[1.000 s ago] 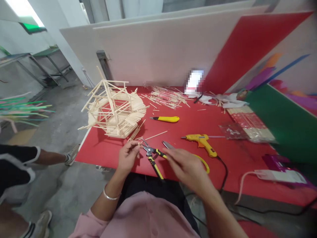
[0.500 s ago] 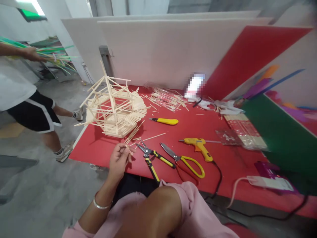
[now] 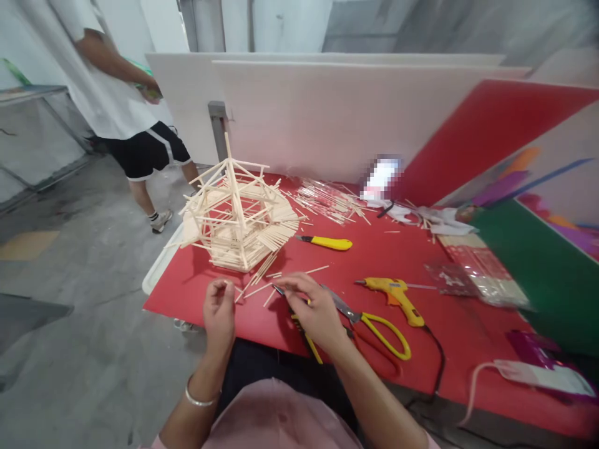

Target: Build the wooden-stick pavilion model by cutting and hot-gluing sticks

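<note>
My left hand (image 3: 219,312) is at the table's front edge with fingertips pinched together. A small pale bit, apparently a short wooden stick (image 3: 228,282), shows at the tips. Loosely bent, the fingers of my right hand (image 3: 313,312) are over the yellow-and-black cutting pliers (image 3: 312,346) and partly hide them; I see no grip on them. Beyond both hands stands a pavilion-like model of thin wooden sticks (image 3: 241,218). Loose sticks (image 3: 262,271) lie between it and my hands. Large shears (image 3: 381,333) with yellow and red handles lie beside my right hand.
A yellow utility knife (image 3: 330,242) and a yellow glue gun (image 3: 395,296) with a black cord lie on the red tabletop (image 3: 374,265). Behind are a heap of sticks (image 3: 327,201), a blurred phone (image 3: 380,178) and white boards (image 3: 299,112). Another person (image 3: 126,100) stands left.
My right hand has come into sight over the pliers. My left hand stays pinched, now farther from the pliers. The view has shifted, and the other person has moved toward the boards.
</note>
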Motion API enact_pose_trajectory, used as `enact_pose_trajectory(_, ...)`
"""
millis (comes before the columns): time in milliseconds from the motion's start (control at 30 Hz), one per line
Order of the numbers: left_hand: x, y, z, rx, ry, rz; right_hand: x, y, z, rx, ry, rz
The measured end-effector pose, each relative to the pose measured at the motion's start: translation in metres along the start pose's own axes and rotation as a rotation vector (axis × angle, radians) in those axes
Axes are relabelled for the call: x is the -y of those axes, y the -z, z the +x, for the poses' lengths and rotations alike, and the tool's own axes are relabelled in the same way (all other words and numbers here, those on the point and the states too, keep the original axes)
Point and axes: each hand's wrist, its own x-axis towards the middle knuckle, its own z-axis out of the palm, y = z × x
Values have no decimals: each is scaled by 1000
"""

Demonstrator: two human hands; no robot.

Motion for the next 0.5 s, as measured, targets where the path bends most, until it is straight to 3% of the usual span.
enact_pose_trajectory(67, -2, -8, -3, 90, 103, -65, -7, 2, -5, -91, -185, -38)
enact_pose_trajectory(133, -5, -21, -7, 198, 254, -127, -11, -1, -13, -89, -235, -38)
enact_pose_trajectory(300, -13, -55, -10, 198, 432, -266, -10, -14, -18, -225, -106, -189)
enact_pose_trajectory(500, -23, -76, -5, 141, 461, -342, -11, -14, 0, -356, 59, -390)
